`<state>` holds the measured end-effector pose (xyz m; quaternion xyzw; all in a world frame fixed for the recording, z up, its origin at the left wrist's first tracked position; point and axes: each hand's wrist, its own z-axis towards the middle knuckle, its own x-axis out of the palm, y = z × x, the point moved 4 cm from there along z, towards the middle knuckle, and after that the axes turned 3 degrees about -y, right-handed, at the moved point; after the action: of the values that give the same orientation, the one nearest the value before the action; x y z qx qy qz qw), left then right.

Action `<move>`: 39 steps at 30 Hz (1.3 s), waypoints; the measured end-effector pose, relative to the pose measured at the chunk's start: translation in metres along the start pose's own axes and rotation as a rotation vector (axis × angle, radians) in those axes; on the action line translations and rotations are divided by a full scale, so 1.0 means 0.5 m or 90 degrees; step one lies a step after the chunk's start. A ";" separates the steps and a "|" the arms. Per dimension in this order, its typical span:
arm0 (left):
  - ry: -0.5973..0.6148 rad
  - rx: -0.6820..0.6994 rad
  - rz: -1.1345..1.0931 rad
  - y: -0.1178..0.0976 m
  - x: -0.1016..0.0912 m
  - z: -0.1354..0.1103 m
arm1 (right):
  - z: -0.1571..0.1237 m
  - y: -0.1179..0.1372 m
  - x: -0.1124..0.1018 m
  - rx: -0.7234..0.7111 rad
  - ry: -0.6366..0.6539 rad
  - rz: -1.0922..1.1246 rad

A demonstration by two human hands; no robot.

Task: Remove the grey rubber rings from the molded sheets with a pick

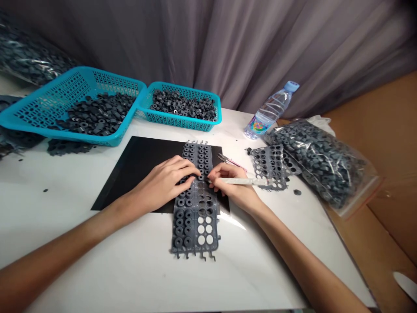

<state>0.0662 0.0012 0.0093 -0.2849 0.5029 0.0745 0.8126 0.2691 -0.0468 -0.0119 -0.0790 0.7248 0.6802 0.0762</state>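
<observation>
A long dark grey moulded rubber sheet [195, 226] lies lengthwise in front of me, partly over a black mat [143, 165]. It carries rows of small ring-shaped parts, and the near right rows are bare round holes. My left hand [171, 176] rests on the sheet's left side, fingers bent and apart, thumb and fingertips beside the middle rows. Opposite it, my right hand [233, 184] grips a white-handled pen-like tool [244, 181], its tip end at the sheet near my left fingertips. That tip is too small to make out.
Two blue baskets [110, 138] [182, 121] hold loose dark parts. Small scissors [228, 161] lie behind my right hand. Further right are a punched sheet [269, 163], a water bottle [269, 111] and a plastic bag of dark parts [329, 161]. Another full bag [32, 54] stands back left.
</observation>
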 end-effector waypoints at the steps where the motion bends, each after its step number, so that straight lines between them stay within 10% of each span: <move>1: -0.001 0.000 -0.001 0.001 0.001 0.000 | 0.000 -0.001 0.001 -0.002 0.004 -0.002; 39: 0.005 0.080 0.125 -0.051 0.018 0.019 | -0.004 -0.001 0.009 -0.053 0.027 -0.005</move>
<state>0.0882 -0.0164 0.0149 -0.1830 0.5353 0.1213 0.8156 0.2646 -0.0490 -0.0134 -0.0994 0.6968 0.7077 0.0600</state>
